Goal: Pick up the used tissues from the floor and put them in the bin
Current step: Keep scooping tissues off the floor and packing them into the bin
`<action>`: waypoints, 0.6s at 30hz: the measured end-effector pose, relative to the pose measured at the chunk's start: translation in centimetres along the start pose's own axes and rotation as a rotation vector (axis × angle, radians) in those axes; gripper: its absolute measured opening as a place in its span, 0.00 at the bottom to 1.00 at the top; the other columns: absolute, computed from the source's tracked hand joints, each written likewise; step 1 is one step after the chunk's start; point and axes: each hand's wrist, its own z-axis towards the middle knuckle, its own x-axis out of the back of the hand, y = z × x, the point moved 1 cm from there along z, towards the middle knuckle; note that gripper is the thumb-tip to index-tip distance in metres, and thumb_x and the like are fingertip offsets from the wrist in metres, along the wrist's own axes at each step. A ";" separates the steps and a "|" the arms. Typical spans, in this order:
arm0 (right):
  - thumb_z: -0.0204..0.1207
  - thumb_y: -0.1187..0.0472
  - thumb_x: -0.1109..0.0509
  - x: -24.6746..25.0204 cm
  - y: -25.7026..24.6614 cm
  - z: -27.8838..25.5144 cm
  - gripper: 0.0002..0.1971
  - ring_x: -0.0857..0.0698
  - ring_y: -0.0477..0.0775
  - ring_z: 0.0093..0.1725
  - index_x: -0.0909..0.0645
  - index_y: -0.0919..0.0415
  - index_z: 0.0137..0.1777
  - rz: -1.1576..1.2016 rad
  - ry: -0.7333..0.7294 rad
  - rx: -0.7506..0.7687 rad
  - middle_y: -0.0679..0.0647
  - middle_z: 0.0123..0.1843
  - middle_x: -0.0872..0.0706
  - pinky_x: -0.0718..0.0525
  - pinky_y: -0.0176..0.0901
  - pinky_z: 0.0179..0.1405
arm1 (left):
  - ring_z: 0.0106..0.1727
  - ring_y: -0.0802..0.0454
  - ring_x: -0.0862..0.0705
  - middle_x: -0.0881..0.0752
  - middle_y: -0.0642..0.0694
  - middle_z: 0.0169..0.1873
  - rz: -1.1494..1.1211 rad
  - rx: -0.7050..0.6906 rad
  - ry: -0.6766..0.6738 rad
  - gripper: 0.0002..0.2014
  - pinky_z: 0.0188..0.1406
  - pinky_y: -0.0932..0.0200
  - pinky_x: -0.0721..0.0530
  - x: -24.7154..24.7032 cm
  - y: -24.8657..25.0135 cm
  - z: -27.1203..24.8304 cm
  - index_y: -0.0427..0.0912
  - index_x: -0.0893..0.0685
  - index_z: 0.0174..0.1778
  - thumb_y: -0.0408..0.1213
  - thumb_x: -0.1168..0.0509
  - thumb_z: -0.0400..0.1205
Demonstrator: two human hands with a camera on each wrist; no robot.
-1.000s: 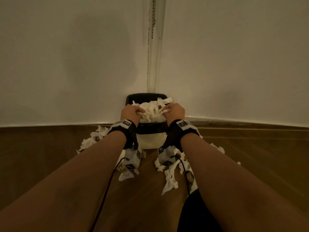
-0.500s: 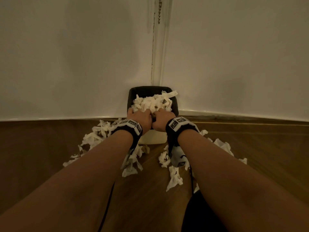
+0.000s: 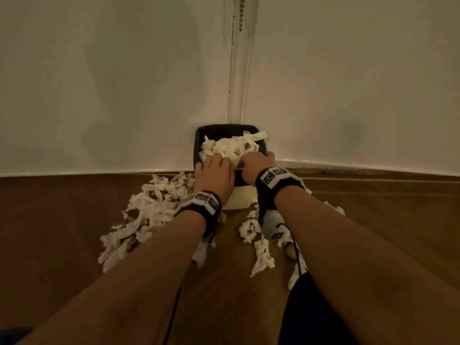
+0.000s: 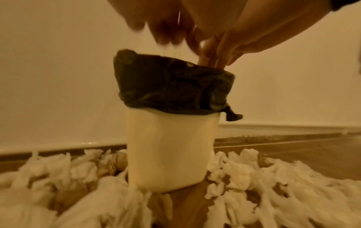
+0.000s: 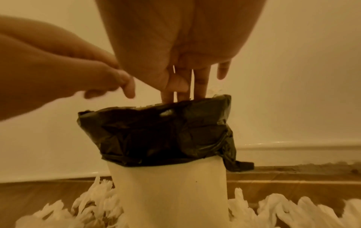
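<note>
A white bin with a black liner stands in the wall corner, heaped with crumpled white tissues. My left hand lies over the near rim with its fingers loose above the liner and holds nothing. My right hand is beside it, its straight fingers pushed down inside the liner onto the tissues. More used tissues lie on the wood floor left and right of the bin, around its base.
Two pale walls meet behind the bin, with a skirting board along the floor. A bead chain hangs in the corner above. A dark shape sits at the lower right by my right forearm.
Both hands came from the sides of the heap to its near edge, side by side. The heap sits lower in the bin. The left hand has spread over the rim.
</note>
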 end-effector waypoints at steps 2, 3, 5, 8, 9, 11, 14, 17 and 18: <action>0.78 0.60 0.40 0.7 0.8 -0.8 0.14 0.21 0.56 0.62 0.18 0.52 0.59 0.082 0.163 -0.042 0.52 0.60 0.18 0.34 0.53 0.69 | 0.55 0.45 0.25 0.21 0.45 0.51 -0.057 0.008 0.063 0.13 0.51 0.50 0.30 -0.5 0.9 -1.6 0.44 0.21 0.52 0.44 0.48 0.84; 0.78 0.61 0.40 0.9 1.4 -1.3 0.14 0.21 0.57 0.62 0.18 0.52 0.59 0.147 0.261 -0.090 0.53 0.60 0.19 0.31 0.53 0.66 | 0.54 0.45 0.24 0.20 0.45 0.50 -0.094 -0.007 0.042 0.13 0.49 0.51 0.29 -1.0 1.3 -2.3 0.43 0.21 0.51 0.44 0.48 0.84; 0.78 0.59 0.40 0.9 2.5 -2.3 0.12 0.21 0.58 0.61 0.21 0.53 0.59 0.309 0.399 -0.215 0.54 0.60 0.19 0.28 0.54 0.63 | 0.51 0.45 0.20 0.19 0.44 0.48 -0.179 -0.022 -0.090 0.13 0.44 0.53 0.25 -2.5 1.9 -3.3 0.42 0.21 0.51 0.44 0.47 0.85; 0.78 0.58 0.38 -0.4 4.0 -3.7 0.11 0.20 0.60 0.61 0.24 0.55 0.60 0.575 0.349 -0.397 0.57 0.61 0.19 0.21 0.55 0.61 | 0.54 0.43 0.19 0.20 0.42 0.55 -0.234 -0.003 -0.357 0.12 0.51 0.51 0.20 -4.5 2.1 -3.6 0.43 0.21 0.58 0.42 0.44 0.84; 0.78 0.59 0.37 -1.1 4.5 -4.1 0.12 0.20 0.61 0.61 0.26 0.57 0.60 0.649 0.290 -0.438 0.58 0.62 0.19 0.20 0.56 0.61 | 0.56 0.42 0.19 0.22 0.41 0.58 -0.239 -0.005 -0.428 0.12 0.55 0.50 0.20 -5.1 2.2 -3.6 0.43 0.22 0.60 0.40 0.43 0.83; 0.78 0.59 0.37 -2.5 5.1 -4.8 0.13 0.20 0.63 0.62 0.26 0.60 0.61 0.691 0.185 -0.481 0.61 0.64 0.20 0.19 0.56 0.61 | 0.60 0.41 0.22 0.24 0.41 0.61 -0.222 -0.035 -0.511 0.13 0.60 0.48 0.21 -6.2 2.2 -3.7 0.43 0.23 0.62 0.38 0.43 0.83; 0.79 0.61 0.38 -6.1 5.4 -6.4 0.13 0.21 0.63 0.64 0.26 0.60 0.63 0.618 0.098 -0.503 0.61 0.65 0.21 0.21 0.54 0.63 | 0.62 0.41 0.23 0.26 0.41 0.63 -0.151 -0.085 -0.575 0.14 0.60 0.48 0.21 -8.0 2.7 -4.1 0.43 0.24 0.64 0.37 0.43 0.83; 0.80 0.60 0.39 -10.4 5.5 -8.7 0.15 0.23 0.63 0.66 0.28 0.61 0.66 0.583 -0.064 -0.522 0.62 0.67 0.23 0.23 0.54 0.65 | 0.66 0.42 0.26 0.29 0.43 0.67 -0.089 -0.128 -0.634 0.18 0.62 0.46 0.22 -9.4 3.3 -4.5 0.46 0.28 0.69 0.36 0.41 0.82; 0.81 0.59 0.40 -11.7 5.5 -9.4 0.16 0.25 0.64 0.68 0.29 0.61 0.67 0.549 -0.130 -0.515 0.62 0.69 0.25 0.24 0.54 0.67 | 0.67 0.41 0.27 0.30 0.42 0.68 -0.081 -0.143 -0.656 0.19 0.63 0.46 0.23 -9.8 3.5 -4.6 0.46 0.29 0.71 0.37 0.41 0.82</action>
